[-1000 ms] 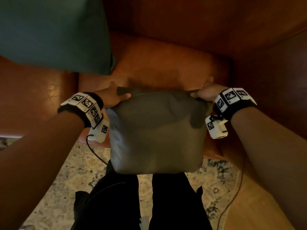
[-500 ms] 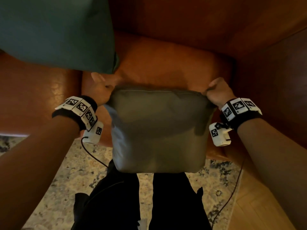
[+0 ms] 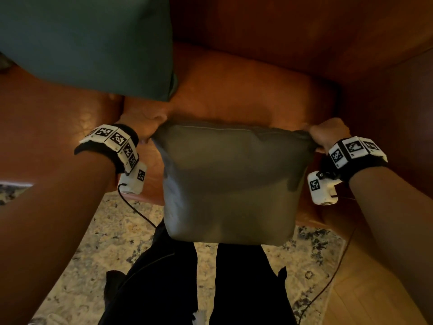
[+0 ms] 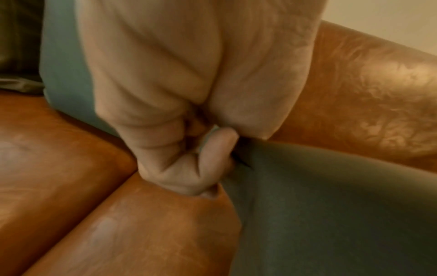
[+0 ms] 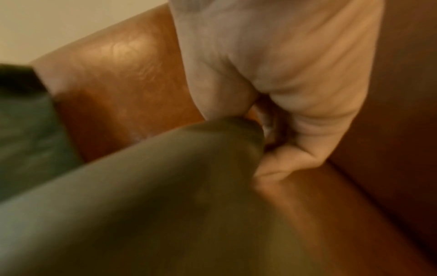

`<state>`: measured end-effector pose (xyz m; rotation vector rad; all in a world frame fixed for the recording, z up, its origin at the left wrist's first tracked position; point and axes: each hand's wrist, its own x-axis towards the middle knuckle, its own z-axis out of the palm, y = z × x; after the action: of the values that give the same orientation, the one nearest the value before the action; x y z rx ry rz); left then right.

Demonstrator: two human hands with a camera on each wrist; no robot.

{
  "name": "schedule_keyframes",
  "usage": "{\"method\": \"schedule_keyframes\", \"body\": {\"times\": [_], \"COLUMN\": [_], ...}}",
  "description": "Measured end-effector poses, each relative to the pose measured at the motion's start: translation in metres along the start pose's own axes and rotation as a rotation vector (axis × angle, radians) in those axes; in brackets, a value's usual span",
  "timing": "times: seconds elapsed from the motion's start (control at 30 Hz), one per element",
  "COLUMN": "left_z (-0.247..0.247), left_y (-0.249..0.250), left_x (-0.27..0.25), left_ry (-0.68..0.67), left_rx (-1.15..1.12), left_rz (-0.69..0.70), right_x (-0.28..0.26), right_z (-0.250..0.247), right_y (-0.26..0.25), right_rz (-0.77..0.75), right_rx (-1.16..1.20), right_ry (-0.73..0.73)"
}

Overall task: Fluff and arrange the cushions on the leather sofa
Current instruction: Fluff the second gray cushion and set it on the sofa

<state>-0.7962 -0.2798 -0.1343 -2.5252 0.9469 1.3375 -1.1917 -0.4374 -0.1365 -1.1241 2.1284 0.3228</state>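
An olive-grey cushion (image 3: pixel 229 184) hangs in front of the brown leather sofa (image 3: pixel 234 90), held by its two upper corners. My left hand (image 3: pixel 150 124) pinches the left corner; in the left wrist view the fingers (image 4: pixel 189 162) curl round the olive-grey cushion (image 4: pixel 331 205). My right hand (image 3: pixel 325 134) grips the right corner, and in the right wrist view the bunched cushion (image 5: pixel 165 186) runs into the fist (image 5: pixel 283 140). A teal cushion (image 3: pixel 89 43) leans on the sofa back at upper left.
The sofa's right armrest (image 3: pixel 393 118) rises close beside my right wrist. A patterned rug (image 3: pixel 98 249) and wooden floor (image 3: pixel 365 301) lie below, with my dark trouser legs (image 3: pixel 187 289) under the cushion. Thin cables (image 3: pixel 136 207) trail from both wrist units.
Both hands have shifted slightly outward and down, stretching the cushion's top edge taut and flat. The cushion stays hanging in front of the seat.
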Motion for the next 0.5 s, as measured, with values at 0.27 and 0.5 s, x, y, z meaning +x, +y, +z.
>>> {"method": "schedule_keyframes", "body": {"times": [0.27, 0.5], "left_z": [-0.0010, 0.0026], "left_y": [0.0003, -0.0033], "left_x": [-0.0009, -0.0040], "left_ry": [0.119, 0.175], "left_rx": [-0.070, -0.173], "left_rz": [0.129, 0.089], "right_x": [0.0035, 0.0105], "right_z": [-0.0095, -0.0090], "right_y": [-0.0094, -0.0052], "right_rz": [-0.251, -0.057], "right_rx": [-0.219, 0.095], "right_ry": [-0.018, -0.085]}}
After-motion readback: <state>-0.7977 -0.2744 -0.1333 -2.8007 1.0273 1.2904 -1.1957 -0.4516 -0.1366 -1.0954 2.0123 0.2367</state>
